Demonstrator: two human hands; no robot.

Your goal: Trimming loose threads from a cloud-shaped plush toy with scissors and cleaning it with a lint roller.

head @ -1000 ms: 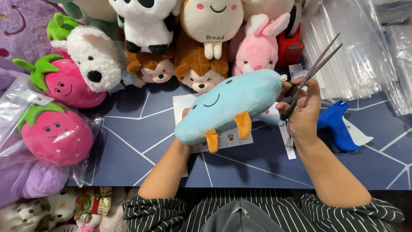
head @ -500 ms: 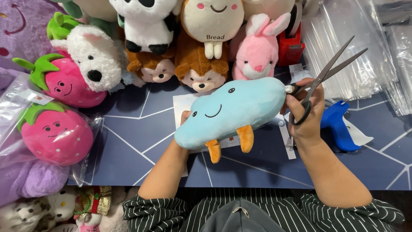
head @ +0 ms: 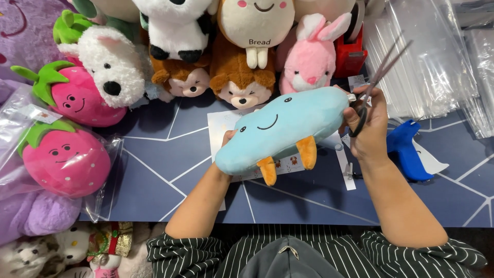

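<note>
A person in a dark striped top holds a light-blue cloud-shaped plush toy with a stitched smile and two orange feet (head: pixel 282 128) above the dark blue tabletop with thin pale lines (head: pixel 154 170). The left hand (head: pixel 228 138) is mostly hidden behind the toy's lower left end and grips it from the back, with only the fingertips showing at its edge. The right hand (head: pixel 371 126) is closed around the black handle of a pair of grey metal scissors (head: pixel 378 82), whose blades point up and to the right, slightly parted and blurred, the handle just beside the toy's right end. Under the toy lies a white printed paper sheet (head: pixel 222 123). To the right of the right hand a blue plastic tagging gun (head: pixel 406 152) rests on the tabletop. Behind the toy stands a row of plush animals, among them a pink plush rabbit (head: pixel 311 56) and a brown plush squirrel (head: pixel 237 77). At the left edge a pink plush strawberry in a clear plastic bag (head: pixel 64 162) lies on its side.
</note>
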